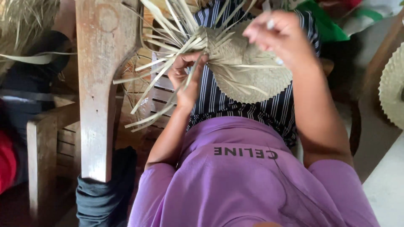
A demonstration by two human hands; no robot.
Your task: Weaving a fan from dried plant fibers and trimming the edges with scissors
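Note:
A half-woven straw hat (248, 69) of pale palm strips rests over my lap on a dark striped cloth (235, 105). Loose unwoven strips (164, 54) fan out from its left edge. My left hand (187, 77) pinches the weave where these strips start. My right hand (280, 35) is raised above the hat's right side, blurred, with its fingers bent around a thin strip. My purple shirt (244, 180) fills the lower part of the view.
A worn wooden chair (101, 84) stands at the left, with dark cloth (105, 197) bunched at its foot. Dry straw (25, 21) hangs at top left. Another woven hat (393, 86) shows at the right edge, beside a pale slab (387, 185).

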